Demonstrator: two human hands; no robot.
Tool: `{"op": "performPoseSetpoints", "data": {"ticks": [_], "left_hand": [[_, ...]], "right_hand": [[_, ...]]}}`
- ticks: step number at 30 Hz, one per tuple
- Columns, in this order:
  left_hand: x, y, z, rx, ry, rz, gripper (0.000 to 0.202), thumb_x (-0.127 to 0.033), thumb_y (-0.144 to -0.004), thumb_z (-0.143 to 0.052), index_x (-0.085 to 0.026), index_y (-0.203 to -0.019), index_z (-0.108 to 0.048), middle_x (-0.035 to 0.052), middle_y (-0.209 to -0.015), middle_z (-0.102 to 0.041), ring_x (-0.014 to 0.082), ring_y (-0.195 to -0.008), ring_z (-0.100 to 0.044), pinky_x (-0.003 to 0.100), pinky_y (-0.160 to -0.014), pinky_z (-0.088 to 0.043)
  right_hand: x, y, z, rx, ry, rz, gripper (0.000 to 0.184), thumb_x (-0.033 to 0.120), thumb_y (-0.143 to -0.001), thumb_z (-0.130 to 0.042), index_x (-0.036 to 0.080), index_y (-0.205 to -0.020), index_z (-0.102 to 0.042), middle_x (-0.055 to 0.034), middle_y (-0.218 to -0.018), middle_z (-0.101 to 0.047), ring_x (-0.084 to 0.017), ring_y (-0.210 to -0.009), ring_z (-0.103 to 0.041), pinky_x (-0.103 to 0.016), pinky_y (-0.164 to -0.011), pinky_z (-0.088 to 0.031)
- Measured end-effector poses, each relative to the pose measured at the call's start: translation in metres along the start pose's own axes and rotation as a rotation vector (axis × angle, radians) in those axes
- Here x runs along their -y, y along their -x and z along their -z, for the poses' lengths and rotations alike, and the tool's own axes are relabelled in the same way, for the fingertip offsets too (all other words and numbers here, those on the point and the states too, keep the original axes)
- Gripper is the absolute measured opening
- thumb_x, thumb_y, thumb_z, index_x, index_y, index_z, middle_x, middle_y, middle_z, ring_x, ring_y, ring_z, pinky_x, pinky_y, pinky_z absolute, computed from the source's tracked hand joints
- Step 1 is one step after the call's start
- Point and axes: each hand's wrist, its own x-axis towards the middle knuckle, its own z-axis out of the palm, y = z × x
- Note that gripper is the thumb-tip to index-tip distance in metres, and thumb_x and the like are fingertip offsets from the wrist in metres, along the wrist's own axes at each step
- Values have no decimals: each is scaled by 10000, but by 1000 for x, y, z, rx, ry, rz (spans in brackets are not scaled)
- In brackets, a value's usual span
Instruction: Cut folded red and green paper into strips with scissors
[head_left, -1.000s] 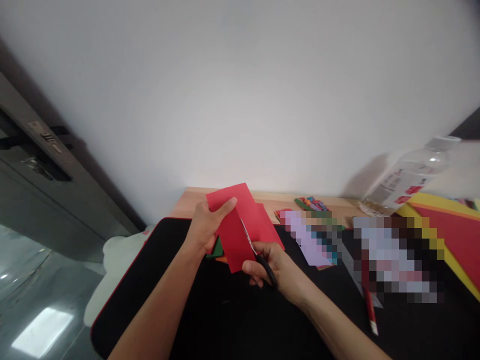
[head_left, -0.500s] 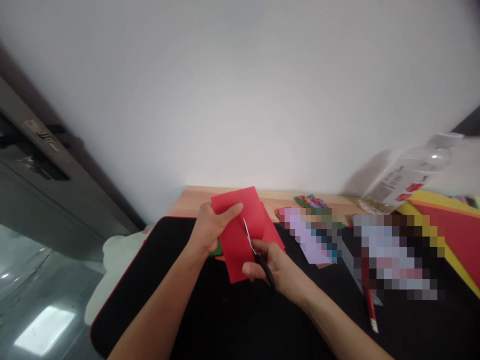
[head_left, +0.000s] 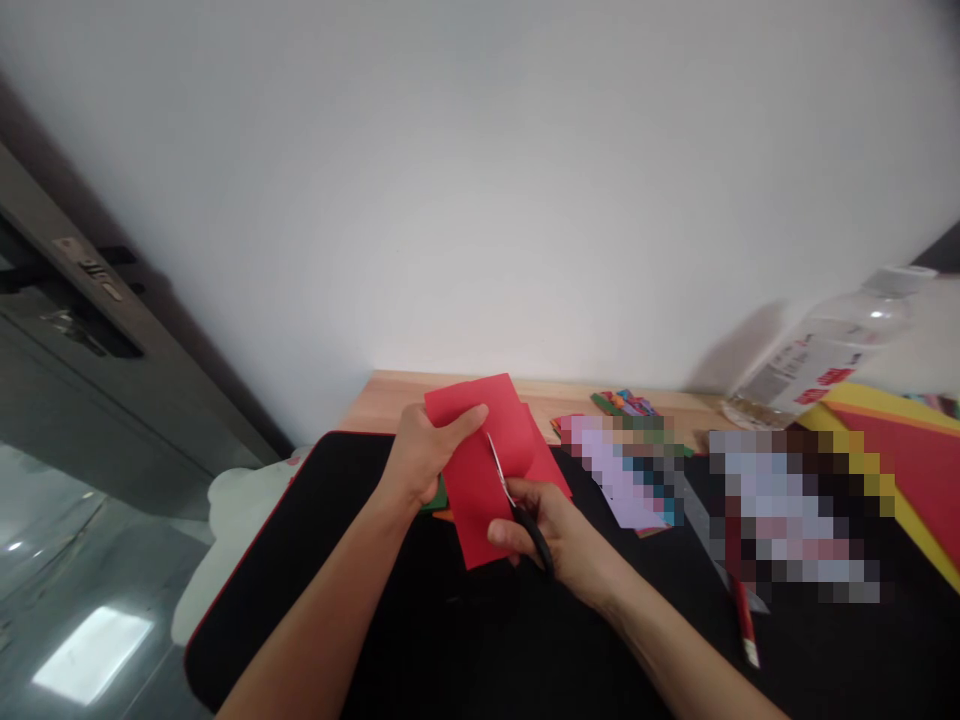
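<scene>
Over the black mat (head_left: 300,560), the left hand (head_left: 421,458) pinches the red paper (head_left: 474,505) by its upper left edge, thumb on top. The sheet's long axis runs away from the person. Just right, the scissors (head_left: 514,505) cut along that axis, blades pointing away, with the right hand (head_left: 561,540) curled through the handles. A clear bottle (head_left: 817,355) sits far right.

Scissors (head_left: 514,502) halfway into red paper (head_left: 471,508)
</scene>
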Motion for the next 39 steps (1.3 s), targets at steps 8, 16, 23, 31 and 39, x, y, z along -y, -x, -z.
{"op": "performPoseSetpoints", "data": {"ticks": [8,16,23,31,39], "left_hand": [[0,0,0,1,-12,1,218,-279,-582,-783,-127,-649,-642,34,-650,-665,140,-558,-607,224,-487,-502],[-1,1,0,14,-16,-25,200,-279,-594,-775,-136,-656,-650,34,-659,-674,150,-576,-620,231,-507,-512],[-2,1,0,10,-28,-11,197,-284,-600,-770,-138,-646,-645,28,-646,-674,142,-554,-617,222,-492,-501],[0,1,1,26,-30,-20,202,-292,-601,-767,-140,-668,-652,37,-677,-689,171,-587,-632,262,-528,-511],[0,-11,12,-6,125,-142,187,-255,-615,-768,-156,-730,-659,20,-732,-694,161,-660,-638,292,-649,-526]], "right_hand": [[2,2,-1,-11,21,-14,478,561,-594,-736,133,-695,-550,44,-498,-474,-62,-423,-401,-188,-415,-301],[0,0,1,0,19,-2,470,552,-598,-739,128,-690,-557,41,-486,-481,-60,-416,-407,-179,-412,-291],[-2,0,1,1,44,8,482,592,-629,-695,134,-656,-545,29,-479,-494,-60,-401,-411,-183,-407,-303],[0,1,2,-20,72,2,475,598,-630,-685,147,-657,-539,34,-469,-498,-72,-405,-429,-192,-415,-319],[13,1,1,-285,163,170,385,506,-606,-742,193,-672,-529,57,-451,-488,-94,-406,-436,-218,-410,-327]]}}
